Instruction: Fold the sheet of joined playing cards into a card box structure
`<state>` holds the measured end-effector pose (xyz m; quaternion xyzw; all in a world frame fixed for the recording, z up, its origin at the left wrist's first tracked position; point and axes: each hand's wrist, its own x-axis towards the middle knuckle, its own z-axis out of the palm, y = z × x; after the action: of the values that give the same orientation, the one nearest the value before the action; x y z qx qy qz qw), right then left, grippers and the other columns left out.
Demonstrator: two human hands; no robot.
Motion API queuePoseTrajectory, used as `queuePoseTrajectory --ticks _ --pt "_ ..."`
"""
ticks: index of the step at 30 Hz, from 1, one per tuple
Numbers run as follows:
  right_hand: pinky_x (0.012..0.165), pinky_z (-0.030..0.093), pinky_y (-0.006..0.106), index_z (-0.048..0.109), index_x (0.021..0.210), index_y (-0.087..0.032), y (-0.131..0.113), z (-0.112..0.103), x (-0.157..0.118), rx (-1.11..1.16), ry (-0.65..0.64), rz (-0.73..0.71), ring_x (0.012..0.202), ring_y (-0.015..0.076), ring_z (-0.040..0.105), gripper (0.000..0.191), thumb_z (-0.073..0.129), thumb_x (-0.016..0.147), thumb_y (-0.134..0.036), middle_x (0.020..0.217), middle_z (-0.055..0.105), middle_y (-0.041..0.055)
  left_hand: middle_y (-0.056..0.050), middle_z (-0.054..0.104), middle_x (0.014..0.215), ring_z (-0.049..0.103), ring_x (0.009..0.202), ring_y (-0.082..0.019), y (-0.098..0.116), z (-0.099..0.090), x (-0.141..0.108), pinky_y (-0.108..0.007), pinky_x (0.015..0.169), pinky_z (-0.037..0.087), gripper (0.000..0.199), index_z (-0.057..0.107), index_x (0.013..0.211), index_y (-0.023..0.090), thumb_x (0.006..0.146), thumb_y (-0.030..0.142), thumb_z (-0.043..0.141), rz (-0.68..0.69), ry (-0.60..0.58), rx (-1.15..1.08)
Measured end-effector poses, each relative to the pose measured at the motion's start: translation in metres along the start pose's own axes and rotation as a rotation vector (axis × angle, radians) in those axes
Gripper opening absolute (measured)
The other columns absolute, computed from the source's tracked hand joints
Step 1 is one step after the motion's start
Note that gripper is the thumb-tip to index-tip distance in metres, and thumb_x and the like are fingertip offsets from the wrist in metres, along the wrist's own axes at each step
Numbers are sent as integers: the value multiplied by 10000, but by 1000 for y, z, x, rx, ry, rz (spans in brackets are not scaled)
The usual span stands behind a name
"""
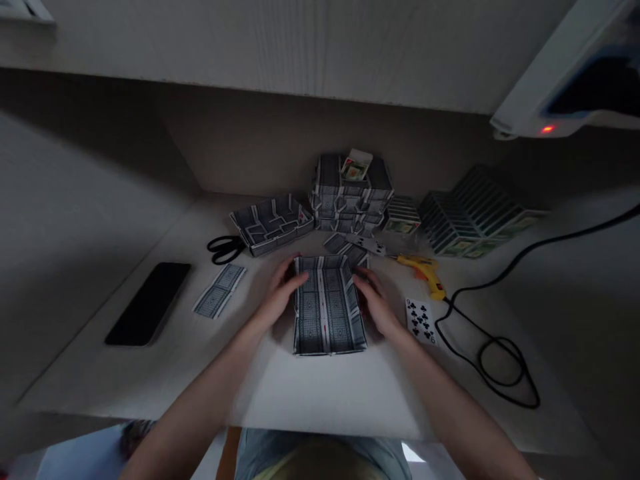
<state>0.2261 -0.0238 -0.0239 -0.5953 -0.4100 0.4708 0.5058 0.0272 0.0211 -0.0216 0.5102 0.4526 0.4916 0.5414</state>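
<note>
The front tray (329, 307) is all paper playing cards, smooth-looking patterned backs with thin pale edges, and the back tray (273, 225) and stacked boxes (350, 200) look like the same card stock. Loose nine of clubs (421, 320) is flat, smooth white card too. Glue gun (425, 268) looks like yellow plastic, its cord (590, 230) a dark rubbery or plastic sheath. Scissors handles (239, 244) seem black plastic. Phone (149, 303) has a smooth, dark, glassy face. Tabletop (320, 397) is pale, smooth and pretty matt, while the overhead board (290, 47) shows streaky wood-look grain, also matt.
</note>
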Motion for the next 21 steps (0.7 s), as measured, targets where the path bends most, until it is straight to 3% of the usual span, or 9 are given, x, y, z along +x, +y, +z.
queuePoseTrajectory --ticks 2,5,11,17,21 --pt "787 457 323 488 1165 -235 3 1 -2 -101 -21 -138 943 197 561 500 566 694 -383 1084 589 35 -29 435 1318 371 1217 -211 -1 5 -5 -345 1045 230 679 409 1262 210 608 138 579 12 -64 7" --pt "1008 293 368 432 1249 -234 9 -1 -3 -193 -31 -291 1180 215 407 619 583 648 -237 1281 460 32 4 389 1354 325 1251 -209 -3 7 -7 -342 1063 199 719 412 1270 212 569 77 496 -22 -66 -11" --pt "1054 220 376 465 1228 -276 12 -6 4 38 -148 -157 1220 190 378 638 479 606 -131 1275 480 -57 21 457 1302 378 1213 -239 -1 1 -4 -380 1034 248 671 491 1214 211 554 93 456 -133 -55 -76" --pt "1071 185 359 389 1280 -306 5 3 -4 117 -161 -105 1258 182 320 709 490 601 -130 1339 393 -87 0 407 1343 363 1222 -236 2 5 -7 -367 1028 254 681 439 1253 204 580 111 487 -87 -77 -40" --pt "1084 146 365 309 1321 -310 2 8 -11 133 -172 -109 1285 185 267 795 546 585 -126 1376 332 -81 11 333 1387 280 1275 -208 0 11 -9 -343 1068 167 715 372 1295 232 601 135 514 -49 -102 -21"
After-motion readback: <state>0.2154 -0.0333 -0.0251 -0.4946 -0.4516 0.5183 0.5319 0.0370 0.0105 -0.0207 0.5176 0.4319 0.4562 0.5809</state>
